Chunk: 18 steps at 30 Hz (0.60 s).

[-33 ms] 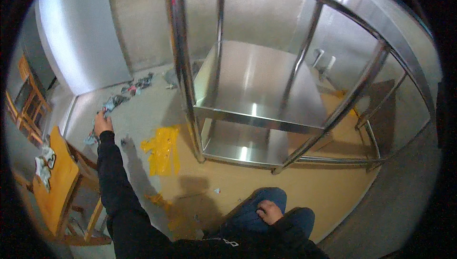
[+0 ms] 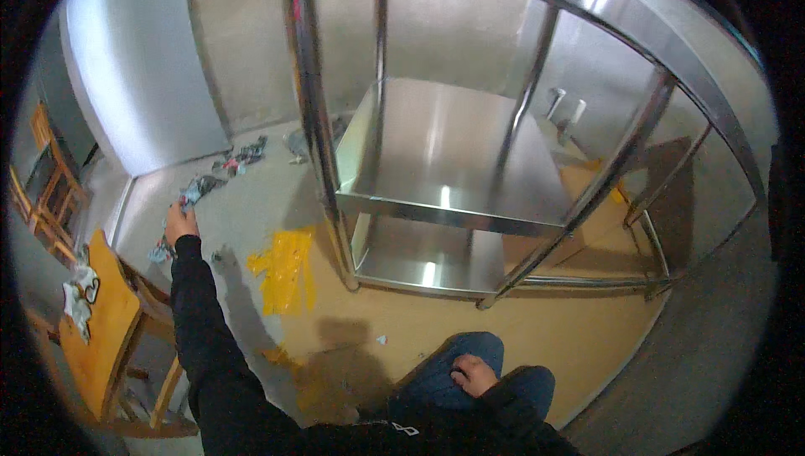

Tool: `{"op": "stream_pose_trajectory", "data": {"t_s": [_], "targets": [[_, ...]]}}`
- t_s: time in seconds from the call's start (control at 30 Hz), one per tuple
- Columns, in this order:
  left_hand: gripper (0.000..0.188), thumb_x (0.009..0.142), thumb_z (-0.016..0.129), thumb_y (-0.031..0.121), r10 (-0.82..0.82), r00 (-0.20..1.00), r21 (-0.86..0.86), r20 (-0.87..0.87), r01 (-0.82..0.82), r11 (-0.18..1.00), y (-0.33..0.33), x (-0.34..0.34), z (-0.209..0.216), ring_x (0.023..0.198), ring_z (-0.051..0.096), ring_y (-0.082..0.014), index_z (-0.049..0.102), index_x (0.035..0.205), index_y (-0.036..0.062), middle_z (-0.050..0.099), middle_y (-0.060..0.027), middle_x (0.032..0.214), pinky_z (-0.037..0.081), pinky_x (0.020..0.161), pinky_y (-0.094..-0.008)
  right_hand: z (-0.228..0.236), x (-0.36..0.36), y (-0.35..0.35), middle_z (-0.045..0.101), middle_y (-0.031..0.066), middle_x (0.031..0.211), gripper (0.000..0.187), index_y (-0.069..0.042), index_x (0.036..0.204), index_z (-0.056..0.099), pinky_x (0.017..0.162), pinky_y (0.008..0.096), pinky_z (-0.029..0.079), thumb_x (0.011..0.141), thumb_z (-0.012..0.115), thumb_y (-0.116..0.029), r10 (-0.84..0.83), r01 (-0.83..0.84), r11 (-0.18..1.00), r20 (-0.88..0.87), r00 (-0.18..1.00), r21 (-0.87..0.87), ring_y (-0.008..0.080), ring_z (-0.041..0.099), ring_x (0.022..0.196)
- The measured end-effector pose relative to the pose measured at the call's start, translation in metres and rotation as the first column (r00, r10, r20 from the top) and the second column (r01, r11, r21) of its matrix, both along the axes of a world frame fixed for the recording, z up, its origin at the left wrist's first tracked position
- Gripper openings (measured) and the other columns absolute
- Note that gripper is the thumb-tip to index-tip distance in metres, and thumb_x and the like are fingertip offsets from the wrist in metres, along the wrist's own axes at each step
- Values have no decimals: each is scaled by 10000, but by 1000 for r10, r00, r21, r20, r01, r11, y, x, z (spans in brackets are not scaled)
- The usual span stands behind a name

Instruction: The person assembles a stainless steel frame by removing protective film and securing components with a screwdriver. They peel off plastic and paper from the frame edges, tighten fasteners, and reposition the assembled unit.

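Observation:
My left hand (image 2: pixel 181 223) reaches out over the floor on the left, arm nearly straight. Its fingers look pinched together; a small dark and reddish bit shows at the fingertips, too small to name. Just beyond it lies a strip of crumpled grey-blue scraps (image 2: pixel 201 189), and more scraps (image 2: pixel 161 248) are beside the wrist. Low in the view, my right hand (image 2: pixel 475 375) rests on my bent knee in blue trousers (image 2: pixel 453 349), fingers loosely bent and a little apart, holding nothing.
A stainless steel rack (image 2: pixel 453 221) with two low shelves stands ahead and to the right, on brown sheeting (image 2: pixel 436 318). Torn yellow tape (image 2: pixel 287 273) sticks to the floor. A wooden chair (image 2: pixel 105 322) bearing a crumpled white item stands left. A pale door (image 2: pixel 134 62) is at the back left.
The view has shifted slightly, so the rack appears a little further left and more of the door's handle shows. Both hands keep nearly the same place and pose.

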<state>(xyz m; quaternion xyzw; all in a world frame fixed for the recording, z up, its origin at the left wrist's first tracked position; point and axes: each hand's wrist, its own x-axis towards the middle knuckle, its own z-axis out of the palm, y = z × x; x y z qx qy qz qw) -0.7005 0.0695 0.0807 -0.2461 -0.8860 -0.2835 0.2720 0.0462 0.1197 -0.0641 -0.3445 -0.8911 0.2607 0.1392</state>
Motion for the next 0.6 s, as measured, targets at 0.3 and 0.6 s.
{"op": "stream_pose_trajectory", "data": {"t_s": [0.3, 0.6], "targets": [[288, 873, 543, 133, -284, 662, 266, -694, 602, 753, 55, 171, 227, 1034, 533, -279, 563, 1136, 17, 578, -148, 1110, 390, 910, -372, 34, 27, 7, 620, 138, 761, 193, -45, 863, 631, 680, 391, 485, 836, 599, -233, -389, 384, 917, -23, 921, -112, 321, 609, 750], [317, 892, 506, 243, -411, 264, -80, -873, 753, 653, 133, 390, 410, 1033, 539, -264, 580, 1122, 36, 580, -112, 1124, 402, 903, -328, 11, 82, -1, 588, 113, 641, 335, -59, 749, 610, 553, 382, 439, 803, 634, -388, -648, 588, 748, -150, 746, -309, 275, 581, 609]]}}
